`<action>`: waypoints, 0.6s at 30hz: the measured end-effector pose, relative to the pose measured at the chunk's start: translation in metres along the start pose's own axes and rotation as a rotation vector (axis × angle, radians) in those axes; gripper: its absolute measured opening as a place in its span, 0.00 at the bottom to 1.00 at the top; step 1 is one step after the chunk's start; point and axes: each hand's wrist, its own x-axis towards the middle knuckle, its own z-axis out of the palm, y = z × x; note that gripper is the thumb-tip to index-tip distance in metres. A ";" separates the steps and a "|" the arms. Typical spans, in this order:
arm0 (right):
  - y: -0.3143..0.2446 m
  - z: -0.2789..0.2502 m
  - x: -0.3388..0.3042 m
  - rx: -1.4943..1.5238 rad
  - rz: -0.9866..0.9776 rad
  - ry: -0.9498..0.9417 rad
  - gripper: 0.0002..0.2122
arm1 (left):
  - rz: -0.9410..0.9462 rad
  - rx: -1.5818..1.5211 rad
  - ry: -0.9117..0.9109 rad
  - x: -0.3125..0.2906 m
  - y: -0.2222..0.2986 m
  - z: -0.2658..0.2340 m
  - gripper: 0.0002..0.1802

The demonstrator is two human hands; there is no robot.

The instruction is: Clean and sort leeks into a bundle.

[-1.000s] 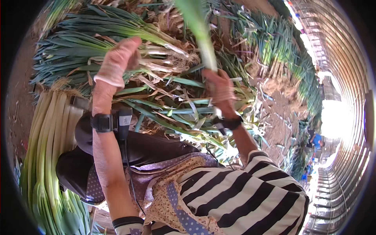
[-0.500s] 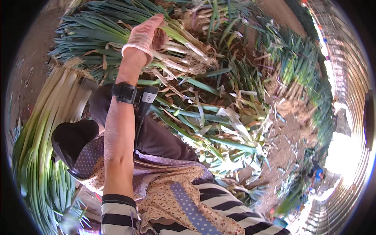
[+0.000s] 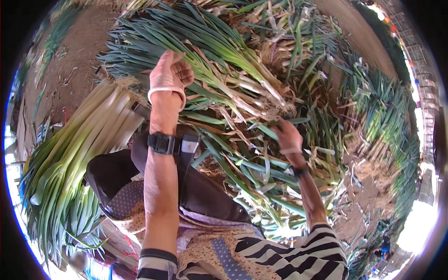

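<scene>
A pile of untrimmed leeks (image 3: 219, 70) lies ahead of me, green leaves to the left and white, rooted ends to the right. My left hand (image 3: 170, 74), in a pale fingerless cuff, is over the near side of the leaves. Its fingers are curled in; what they hold, if anything, is hidden. My right hand (image 3: 288, 136) is low by the root ends, fingers bent together over loose leaves, and any thing in them is too small to make out. At my left, a bundle of cleaned leeks (image 3: 79, 154) shows long white shanks.
Stripped leaves (image 3: 275, 186) litter the ground between my knee and right arm. More leeks (image 3: 382, 116) stand in a long row at the right. Bare soil (image 3: 77, 56) shows at the far left. A person in blue (image 3: 385, 247) is far off at the lower right.
My right hand has come into view beside the root ends. My left hand has drawn back from the white stems toward the leaves, and the whole view has shifted.
</scene>
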 end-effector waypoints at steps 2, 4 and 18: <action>-0.025 0.047 0.068 -0.067 -0.069 -0.041 0.20 | -0.011 -0.025 0.024 0.002 -0.003 0.005 0.19; -0.047 0.082 0.118 -0.156 -0.044 -0.235 0.23 | -0.033 -0.045 0.029 0.004 -0.001 0.006 0.19; -0.060 0.130 0.118 -0.253 0.081 -0.675 0.27 | -0.097 -0.080 0.068 0.009 -0.016 0.003 0.16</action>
